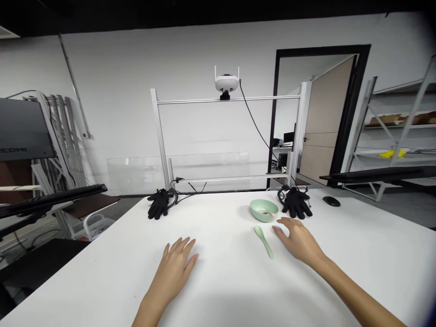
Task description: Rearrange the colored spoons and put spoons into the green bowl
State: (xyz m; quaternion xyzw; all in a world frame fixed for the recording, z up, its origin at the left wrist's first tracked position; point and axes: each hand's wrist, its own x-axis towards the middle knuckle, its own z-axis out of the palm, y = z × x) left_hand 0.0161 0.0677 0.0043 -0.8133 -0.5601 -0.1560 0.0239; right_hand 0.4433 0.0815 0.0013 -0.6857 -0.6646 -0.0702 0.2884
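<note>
The slim pale-green plastic-looking spoon [265, 243] seems light, stiff, best pinched mid-handle; the left hand [173, 269] spreads empty, the right hand's [299, 240] grip by a small blue object [279, 228] impossible to tell.

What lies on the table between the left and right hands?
In the head view, a green spoon lies between the left hand and the right hand, nearer the right.

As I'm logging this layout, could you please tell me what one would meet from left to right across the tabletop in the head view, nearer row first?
Nearer row: left hand, green spoon, right hand. Farther row: left black glove, green bowl, right black glove, black mouse.
</note>
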